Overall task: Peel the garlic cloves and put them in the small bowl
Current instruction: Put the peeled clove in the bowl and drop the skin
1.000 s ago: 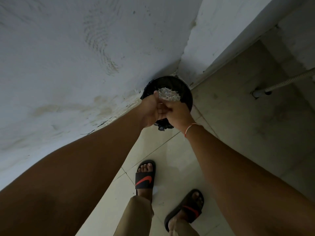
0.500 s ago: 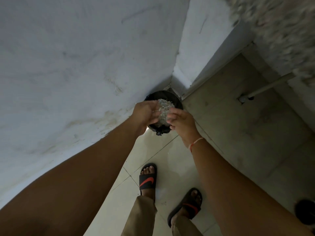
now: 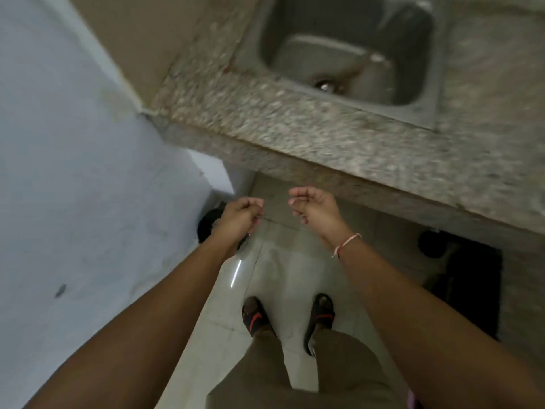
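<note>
Both hands are held empty, left hand (image 3: 241,215) and right hand (image 3: 314,206) fingers loosely curled; probably best rinsed at the sink (image 3: 427,113) next.

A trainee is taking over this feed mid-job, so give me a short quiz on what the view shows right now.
1. True or false: the right hand holds a garlic clove.
2. Which wrist wears the thread bracelet? A) left B) right
3. Fill in: the steel sink is set into the speckled ____.
Key: 1 false; 2 B; 3 counter.
</note>
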